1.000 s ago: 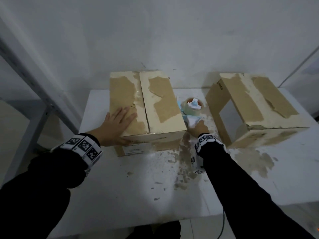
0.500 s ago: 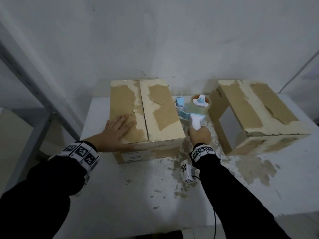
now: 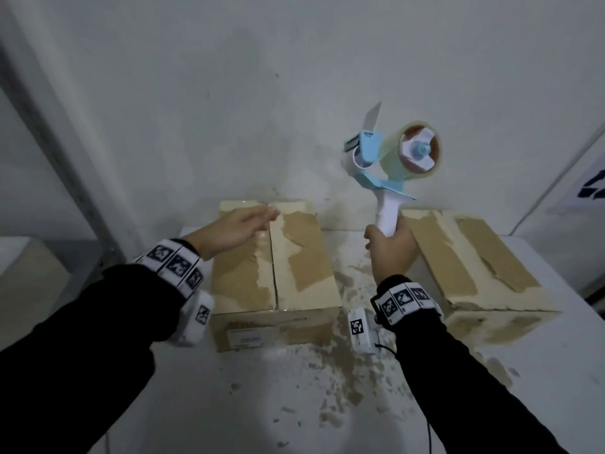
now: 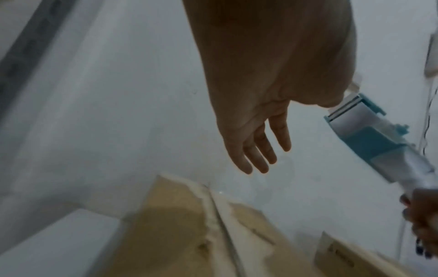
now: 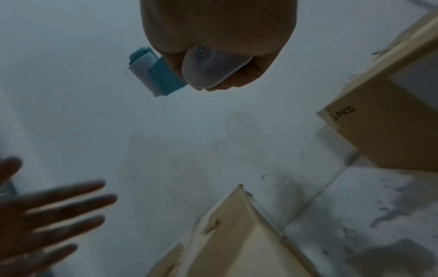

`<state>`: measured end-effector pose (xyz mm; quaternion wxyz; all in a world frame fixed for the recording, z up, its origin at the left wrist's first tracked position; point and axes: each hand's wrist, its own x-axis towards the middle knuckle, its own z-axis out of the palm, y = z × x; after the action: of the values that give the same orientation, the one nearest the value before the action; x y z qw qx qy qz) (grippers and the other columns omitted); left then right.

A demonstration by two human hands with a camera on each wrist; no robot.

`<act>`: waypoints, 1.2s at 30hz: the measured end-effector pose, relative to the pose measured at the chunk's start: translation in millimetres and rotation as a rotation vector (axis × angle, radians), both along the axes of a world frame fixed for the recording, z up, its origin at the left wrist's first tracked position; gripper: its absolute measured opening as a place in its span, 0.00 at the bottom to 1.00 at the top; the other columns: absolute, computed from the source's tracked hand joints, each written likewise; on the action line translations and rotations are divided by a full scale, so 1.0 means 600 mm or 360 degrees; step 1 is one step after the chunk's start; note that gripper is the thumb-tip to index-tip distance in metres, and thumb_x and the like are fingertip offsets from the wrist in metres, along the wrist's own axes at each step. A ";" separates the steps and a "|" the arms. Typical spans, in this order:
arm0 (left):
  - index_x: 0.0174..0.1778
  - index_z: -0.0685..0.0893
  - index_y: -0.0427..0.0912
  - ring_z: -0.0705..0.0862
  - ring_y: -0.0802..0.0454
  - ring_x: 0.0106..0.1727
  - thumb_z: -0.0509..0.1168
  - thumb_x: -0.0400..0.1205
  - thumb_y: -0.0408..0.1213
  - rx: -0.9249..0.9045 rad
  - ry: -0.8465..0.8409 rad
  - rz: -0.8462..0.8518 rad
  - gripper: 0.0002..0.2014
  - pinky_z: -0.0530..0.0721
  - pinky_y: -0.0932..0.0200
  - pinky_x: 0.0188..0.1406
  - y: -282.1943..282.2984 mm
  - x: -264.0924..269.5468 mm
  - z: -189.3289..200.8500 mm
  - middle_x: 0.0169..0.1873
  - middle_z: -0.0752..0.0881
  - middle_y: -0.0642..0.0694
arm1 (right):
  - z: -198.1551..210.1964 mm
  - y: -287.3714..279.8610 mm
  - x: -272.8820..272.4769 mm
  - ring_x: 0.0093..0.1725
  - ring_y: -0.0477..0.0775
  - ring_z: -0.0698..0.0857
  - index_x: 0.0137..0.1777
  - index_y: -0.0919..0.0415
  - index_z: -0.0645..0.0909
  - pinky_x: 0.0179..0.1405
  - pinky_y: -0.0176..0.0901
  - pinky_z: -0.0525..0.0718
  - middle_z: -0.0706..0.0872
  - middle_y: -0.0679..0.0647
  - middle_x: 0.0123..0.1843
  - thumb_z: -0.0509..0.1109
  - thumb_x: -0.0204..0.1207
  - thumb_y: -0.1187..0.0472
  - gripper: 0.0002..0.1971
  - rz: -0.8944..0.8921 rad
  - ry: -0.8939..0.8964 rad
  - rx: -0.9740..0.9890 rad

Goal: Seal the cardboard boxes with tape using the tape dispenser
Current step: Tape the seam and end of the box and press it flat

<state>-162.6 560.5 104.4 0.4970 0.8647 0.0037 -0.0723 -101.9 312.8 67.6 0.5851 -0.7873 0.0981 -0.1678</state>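
Both hands are up in the air and apart from each other. The right hand point(image 3: 391, 245) has its fingers wrapped tight round the white handle of the tape dispenser point(image 3: 391, 165) and holds it up high, over the gap between the two boxes. The dispenser stands almost straight up. Its blue part and a see-through flap point to the left, and the roll of clear tape point(image 3: 414, 150) sits on the right side of it. In the right wrist view, the round end of the handle pokes out from the closed fist.

The left hand point(image 3: 234, 229) is flat, with its fingers straight and close together. It holds nothing. It hangs over the far end of the left box point(image 3: 278, 273); I cannot tell if it touches the top.

The left box has its two top flaps folded shut, with a line down the middle where they meet. Its top looks torn and patchy. The right box point(image 3: 471, 267) sits well apart from it and also looks torn on top. Both boxes stand on a white table point(image 3: 229, 404) with brown marks on it, against a white wall point(image 3: 229, 109).
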 end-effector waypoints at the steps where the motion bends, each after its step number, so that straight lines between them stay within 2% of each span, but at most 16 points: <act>1: 0.72 0.74 0.47 0.79 0.54 0.66 0.48 0.78 0.68 -0.0153 -0.0009 0.0030 0.35 0.73 0.56 0.70 -0.012 0.008 0.017 0.67 0.78 0.54 | 0.014 0.003 -0.005 0.36 0.68 0.86 0.44 0.68 0.78 0.26 0.39 0.83 0.87 0.65 0.39 0.71 0.63 0.62 0.12 0.0038 -0.0028 -0.0021; 2: 0.71 0.74 0.45 0.81 0.53 0.64 0.48 0.82 0.62 -0.0292 -0.0022 0.0083 0.30 0.75 0.56 0.69 -0.026 0.015 0.037 0.67 0.79 0.51 | 0.026 0.007 -0.012 0.35 0.67 0.84 0.47 0.70 0.79 0.20 0.28 0.76 0.87 0.68 0.41 0.71 0.66 0.65 0.11 0.0073 -0.0058 -0.0047; 3: 0.71 0.74 0.43 0.82 0.52 0.63 0.47 0.84 0.59 -0.0433 -0.0024 0.0136 0.28 0.77 0.57 0.67 -0.039 0.022 0.054 0.66 0.80 0.48 | 0.040 0.012 -0.020 0.34 0.64 0.81 0.48 0.72 0.78 0.17 0.23 0.69 0.87 0.69 0.43 0.71 0.68 0.66 0.11 0.0111 -0.0091 -0.0066; 4: 0.71 0.74 0.42 0.83 0.51 0.61 0.47 0.84 0.58 -0.0576 -0.0021 0.0177 0.29 0.79 0.57 0.64 -0.053 0.028 0.070 0.65 0.81 0.47 | 0.049 0.016 -0.027 0.33 0.62 0.78 0.50 0.74 0.78 0.17 0.21 0.68 0.87 0.71 0.45 0.70 0.69 0.68 0.12 0.0150 -0.0113 -0.0076; 7: 0.67 0.75 0.40 0.86 0.47 0.57 0.49 0.82 0.61 -0.1016 0.0023 0.0231 0.30 0.83 0.57 0.60 -0.081 0.040 0.105 0.61 0.84 0.43 | 0.064 0.029 -0.039 0.34 0.65 0.81 0.51 0.76 0.77 0.16 0.21 0.67 0.86 0.72 0.46 0.69 0.71 0.69 0.12 0.0283 -0.0162 -0.0105; 10: 0.54 0.80 0.42 0.88 0.49 0.47 0.54 0.82 0.59 -0.1331 0.0017 0.0290 0.23 0.87 0.61 0.52 -0.093 0.044 0.125 0.49 0.87 0.42 | 0.060 0.040 -0.038 0.41 0.72 0.85 0.49 0.73 0.76 0.15 0.22 0.68 0.85 0.72 0.44 0.70 0.69 0.67 0.11 0.0331 -0.0185 -0.0132; 13: 0.50 0.82 0.39 0.88 0.52 0.42 0.61 0.82 0.50 -0.1574 -0.0025 0.0361 0.15 0.88 0.65 0.46 -0.091 0.041 0.125 0.49 0.86 0.39 | 0.059 0.045 -0.037 0.39 0.73 0.84 0.48 0.73 0.75 0.13 0.23 0.68 0.83 0.73 0.43 0.70 0.68 0.68 0.11 0.0314 -0.0228 -0.0132; 16: 0.57 0.82 0.33 0.90 0.53 0.39 0.63 0.82 0.34 -0.1730 -0.0019 0.0353 0.11 0.88 0.69 0.39 -0.079 0.035 0.114 0.49 0.86 0.37 | 0.057 0.042 -0.032 0.35 0.69 0.83 0.47 0.72 0.74 0.14 0.25 0.71 0.83 0.73 0.43 0.71 0.67 0.68 0.12 0.0346 -0.0274 -0.0101; 19: 0.64 0.78 0.27 0.90 0.54 0.40 0.61 0.80 0.22 -0.1763 -0.0044 0.0347 0.16 0.87 0.69 0.44 -0.069 0.030 0.104 0.48 0.87 0.37 | 0.051 0.043 -0.029 0.35 0.67 0.83 0.46 0.70 0.73 0.20 0.34 0.80 0.83 0.71 0.43 0.74 0.67 0.68 0.14 0.0437 -0.0291 -0.0013; 22: 0.59 0.80 0.27 0.90 0.55 0.38 0.60 0.79 0.20 -0.1742 0.0023 0.0382 0.13 0.86 0.69 0.46 -0.056 0.024 0.099 0.47 0.86 0.37 | 0.046 0.050 -0.030 0.29 0.57 0.84 0.43 0.62 0.72 0.29 0.45 0.84 0.85 0.64 0.39 0.79 0.68 0.64 0.15 0.0580 -0.0279 0.0193; 24: 0.53 0.82 0.30 0.89 0.56 0.32 0.61 0.80 0.23 -0.1656 0.0195 0.0389 0.08 0.85 0.70 0.41 -0.046 0.015 0.096 0.43 0.87 0.37 | 0.043 0.051 -0.030 0.24 0.53 0.79 0.46 0.64 0.75 0.27 0.44 0.82 0.82 0.61 0.33 0.79 0.69 0.63 0.15 0.0684 -0.0277 0.0336; 26: 0.47 0.83 0.31 0.87 0.58 0.26 0.62 0.81 0.28 -0.1498 0.0381 0.0380 0.05 0.85 0.72 0.32 -0.036 0.002 0.091 0.35 0.88 0.40 | 0.040 0.050 -0.033 0.22 0.52 0.75 0.46 0.64 0.78 0.24 0.40 0.78 0.79 0.60 0.28 0.78 0.71 0.61 0.12 0.0776 -0.0272 0.0395; 29: 0.46 0.82 0.30 0.86 0.58 0.22 0.62 0.82 0.29 -0.1442 0.0520 0.0458 0.06 0.84 0.73 0.23 -0.017 -0.016 0.072 0.31 0.88 0.40 | 0.029 0.047 -0.039 0.22 0.53 0.74 0.42 0.64 0.80 0.25 0.40 0.77 0.76 0.59 0.25 0.75 0.74 0.61 0.08 0.0897 -0.0241 0.0387; 32: 0.45 0.81 0.31 0.87 0.57 0.23 0.62 0.82 0.29 -0.1420 0.0598 0.0547 0.05 0.83 0.73 0.20 0.006 -0.034 0.039 0.32 0.89 0.38 | 0.016 0.049 -0.048 0.24 0.53 0.77 0.46 0.60 0.82 0.26 0.41 0.79 0.79 0.58 0.27 0.74 0.75 0.65 0.04 0.1085 -0.0147 0.0365; 36: 0.45 0.80 0.35 0.83 0.60 0.19 0.66 0.79 0.39 -0.1212 0.0730 0.0704 0.09 0.80 0.74 0.16 0.031 -0.062 -0.015 0.23 0.87 0.45 | -0.003 0.061 -0.060 0.29 0.50 0.87 0.59 0.67 0.79 0.27 0.42 0.85 0.87 0.64 0.41 0.75 0.73 0.70 0.15 0.1357 0.0140 0.0337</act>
<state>-200.0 579.0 95.2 0.7675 0.5620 0.2697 -0.1498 -138.1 349.2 66.0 0.6748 -0.6995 -0.1941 0.1332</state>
